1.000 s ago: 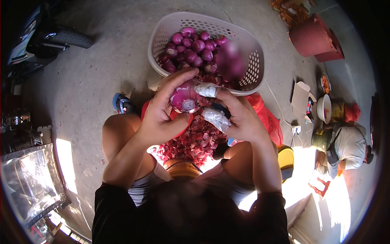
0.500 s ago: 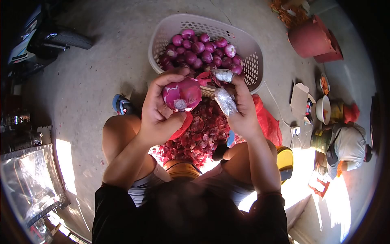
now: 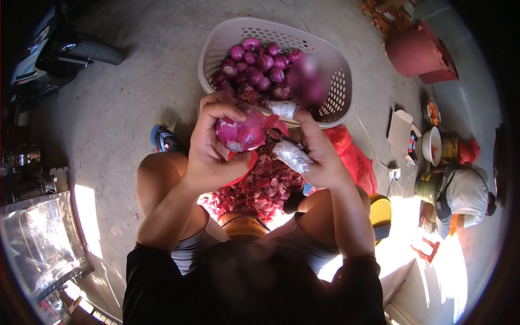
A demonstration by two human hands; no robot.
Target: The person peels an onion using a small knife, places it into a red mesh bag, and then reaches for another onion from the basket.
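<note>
My left hand (image 3: 208,143) is wrapped around a red onion (image 3: 241,131), its root end facing me. A loose flap of red onion skin (image 3: 277,125) sticks out from the onion's right side. Close beside that flap is my right hand (image 3: 314,149), thumb and index finger apart, both tips wrapped in silvery tape (image 3: 292,157). Below the hands lies a heap of onion skins (image 3: 265,181) between my knees. Beyond them stands a pale perforated basket (image 3: 341,70) of red onions (image 3: 264,62); its right part is blurred.
A red mesh bag (image 3: 355,162) lies right of the skins, and a yellow container (image 3: 380,216) stands by my right knee. Farther right are a white bowl (image 3: 431,146), an open carton (image 3: 401,127) and a bent-over person (image 3: 463,192). A motorcycle wheel (image 3: 95,50) is at upper left.
My right hand has moved left and slightly down, closer to the onion, its wrapped thumb turning more level. The onion has tilted a little in my left hand, and a skin flap now stands off it.
</note>
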